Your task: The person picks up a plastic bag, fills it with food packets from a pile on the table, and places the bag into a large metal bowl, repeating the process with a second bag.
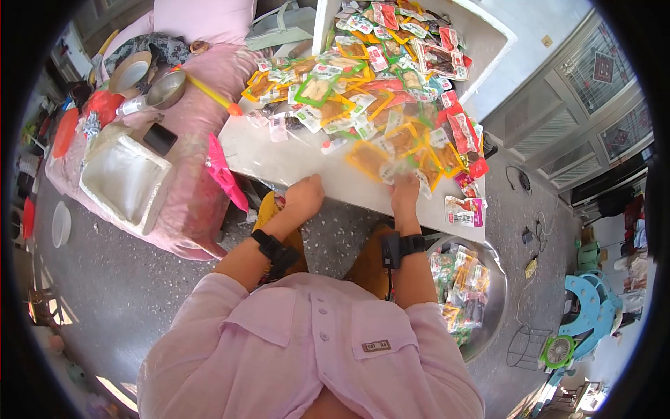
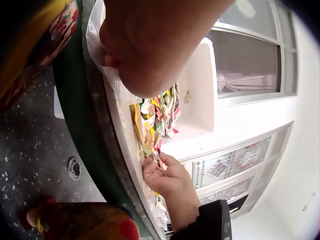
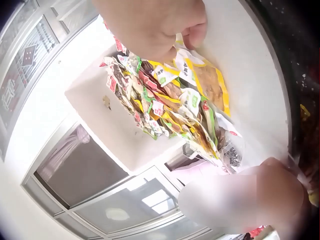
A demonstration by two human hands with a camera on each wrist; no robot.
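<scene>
The right hand [image 1: 405, 192] pinches a yellow-edged food packet [image 3: 210, 86] at its fingertips over the desk [image 1: 300, 155]; the left hand [image 1: 305, 197] grips clear plastic [image 2: 95, 30]. A foam box [image 1: 486, 53] and metal basin [image 1: 497, 307] hold more packets [image 1: 460, 279].

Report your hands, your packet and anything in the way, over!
Left hand gripping see-through plastic. Right hand pinching yellow-edged packet. Packet heap crowding table beyond. Over.
</scene>
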